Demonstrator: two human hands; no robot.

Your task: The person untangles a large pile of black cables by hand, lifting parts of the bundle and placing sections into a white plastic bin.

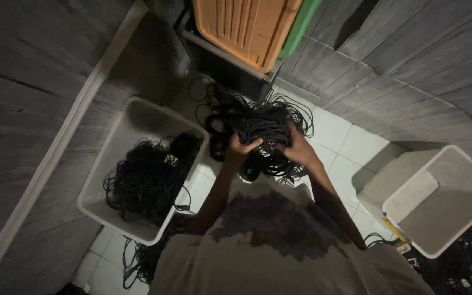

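- Both hands are curled tight into a tangled bundle of thin black cables point(263, 131): left hand point(240, 146) gripping its lower left side, right hand point(296, 146) its right side, fingers buried in the loops, held up over the white tiled floor point(350, 147).
- Left of the arms, a white plastic bin point(121, 136) sits on the floor against the grey plank wall point(28, 82), with more wiry black cable point(143, 180) heaped inside.
- At the right edge, another white bin point(443, 202), smooth-walled, nothing visible in it.
- Top: a ribbed orange plastic lid point(247, 27) leaning.
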